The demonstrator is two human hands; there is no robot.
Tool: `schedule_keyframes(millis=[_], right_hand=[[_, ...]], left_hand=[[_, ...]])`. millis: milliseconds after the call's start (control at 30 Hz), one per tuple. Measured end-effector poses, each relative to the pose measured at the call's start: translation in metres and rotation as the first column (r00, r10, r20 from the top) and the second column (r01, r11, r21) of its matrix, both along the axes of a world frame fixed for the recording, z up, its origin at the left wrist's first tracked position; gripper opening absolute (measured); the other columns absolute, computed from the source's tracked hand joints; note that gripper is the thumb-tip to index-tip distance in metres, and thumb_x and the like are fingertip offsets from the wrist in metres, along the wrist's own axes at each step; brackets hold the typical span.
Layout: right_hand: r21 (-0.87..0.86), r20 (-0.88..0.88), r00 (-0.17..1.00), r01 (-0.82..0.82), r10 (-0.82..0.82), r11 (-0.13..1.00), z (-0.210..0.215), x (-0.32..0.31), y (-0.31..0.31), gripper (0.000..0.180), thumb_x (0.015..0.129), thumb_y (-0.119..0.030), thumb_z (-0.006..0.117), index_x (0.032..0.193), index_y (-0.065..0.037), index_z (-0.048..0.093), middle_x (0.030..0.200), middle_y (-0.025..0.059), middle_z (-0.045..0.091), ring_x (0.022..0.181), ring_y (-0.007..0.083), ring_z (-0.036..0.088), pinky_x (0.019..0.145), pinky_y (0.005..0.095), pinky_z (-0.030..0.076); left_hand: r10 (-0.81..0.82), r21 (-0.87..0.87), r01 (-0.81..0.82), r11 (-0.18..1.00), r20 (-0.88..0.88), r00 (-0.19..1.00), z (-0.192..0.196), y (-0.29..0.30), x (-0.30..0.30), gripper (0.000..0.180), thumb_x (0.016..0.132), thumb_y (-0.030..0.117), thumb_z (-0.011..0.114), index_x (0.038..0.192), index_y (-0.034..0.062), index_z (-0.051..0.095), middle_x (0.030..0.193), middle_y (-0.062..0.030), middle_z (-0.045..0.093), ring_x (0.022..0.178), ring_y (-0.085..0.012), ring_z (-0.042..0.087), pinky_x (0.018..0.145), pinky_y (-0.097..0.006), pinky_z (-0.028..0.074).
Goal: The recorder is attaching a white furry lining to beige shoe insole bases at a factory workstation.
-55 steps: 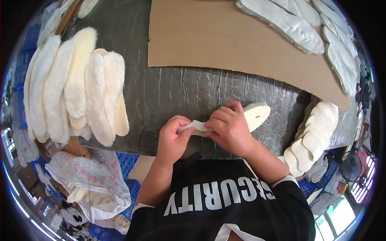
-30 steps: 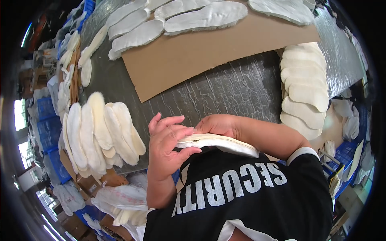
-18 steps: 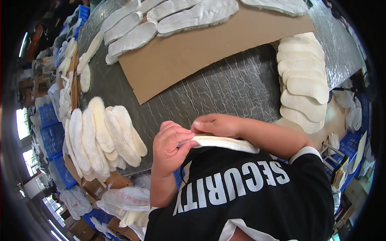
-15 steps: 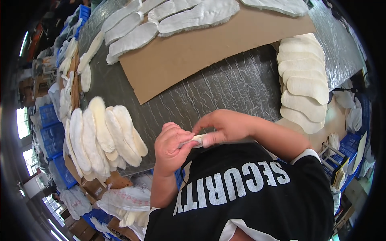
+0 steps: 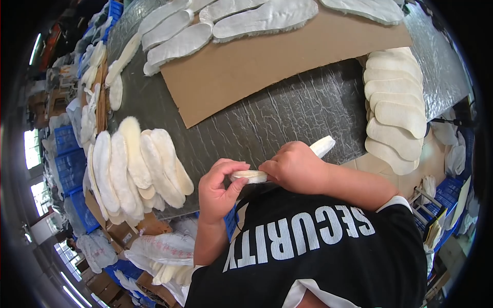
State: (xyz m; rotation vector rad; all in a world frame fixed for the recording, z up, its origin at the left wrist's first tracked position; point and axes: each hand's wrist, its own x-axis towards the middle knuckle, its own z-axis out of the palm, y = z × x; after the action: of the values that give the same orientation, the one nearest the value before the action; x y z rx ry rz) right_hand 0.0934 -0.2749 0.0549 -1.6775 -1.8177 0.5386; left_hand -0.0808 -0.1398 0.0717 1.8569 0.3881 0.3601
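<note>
A cream, fleecy insole [image 5: 250, 178] is held edge-up just in front of my body. My left hand [image 5: 220, 187] pinches one end between thumb and fingers. My right hand [image 5: 295, 165] is closed around its middle, hiding that part, and a pale end sticks out beyond the knuckles toward the right. To the left lies a fanned pile of fluffy insoles [image 5: 134, 164] on the dark table. At the right, an overlapping row of flat cream insole pieces [image 5: 394, 131] lies along the table edge.
A brown cardboard sheet [image 5: 287, 66] covers part of the film-covered table [image 5: 246, 120]. Several white insoles [image 5: 267, 19] lie along its far side. Blue crates [image 5: 72, 167] stand beyond the left edge, and plastic bags [image 5: 159, 249] sit below the pile.
My right hand has turned and closed on the insole, and its far end now shows past the knuckles. More of the insole's fleecy edge shows between my hands. The view has shifted slightly.
</note>
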Motion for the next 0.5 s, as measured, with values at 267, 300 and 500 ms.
schedule_keyframes(millis=[267, 300, 500], right_hand=[[-0.157, -0.253, 0.966, 0.017, -0.057, 0.987, 0.012, 0.004, 0.0, 0.018, 0.08, -0.023, 0.066, 0.083, -0.005, 0.066, 0.064, 0.0137, 0.063, 0.059, 0.0326, 0.063, 0.058, 0.041, 0.049], [-0.216, -0.369, 0.928, -0.036, -0.048, 0.976, 0.015, 0.006, 0.0, 0.019, 0.083, -0.022, 0.066, 0.091, -0.004, 0.067, 0.066, 0.0146, 0.063, 0.061, 0.0331, 0.062, 0.059, 0.0405, 0.049], [-0.346, -0.613, 0.78, -0.124, -0.124, 0.93, 0.016, 0.015, 0.013, 0.027, 0.088, -0.028, 0.06, 0.083, -0.002, 0.067, 0.07, 0.0176, 0.063, 0.063, 0.0295, 0.061, 0.06, 0.039, 0.047]], left_hand=[[0.063, 0.342, -0.093, 0.935, 0.096, 0.993, 0.007, -0.002, 0.006, 0.02, 0.07, -0.003, 0.073, 0.086, 0.0024, 0.062, 0.098, -0.0101, 0.063, 0.089, -0.026, 0.058, 0.076, -0.035, 0.049], [0.063, 0.342, -0.093, 0.935, 0.097, 0.993, 0.007, -0.001, 0.007, 0.02, 0.07, -0.003, 0.073, 0.086, 0.0024, 0.062, 0.098, -0.0101, 0.063, 0.089, -0.026, 0.058, 0.076, -0.035, 0.049], [-0.07, 0.38, 0.04, 0.924, 0.066, 0.995, 0.006, -0.01, 0.011, 0.02, 0.067, -0.004, 0.071, 0.081, 0.0009, 0.057, 0.096, -0.0101, 0.056, 0.087, -0.0288, 0.056, 0.074, -0.036, 0.048]])
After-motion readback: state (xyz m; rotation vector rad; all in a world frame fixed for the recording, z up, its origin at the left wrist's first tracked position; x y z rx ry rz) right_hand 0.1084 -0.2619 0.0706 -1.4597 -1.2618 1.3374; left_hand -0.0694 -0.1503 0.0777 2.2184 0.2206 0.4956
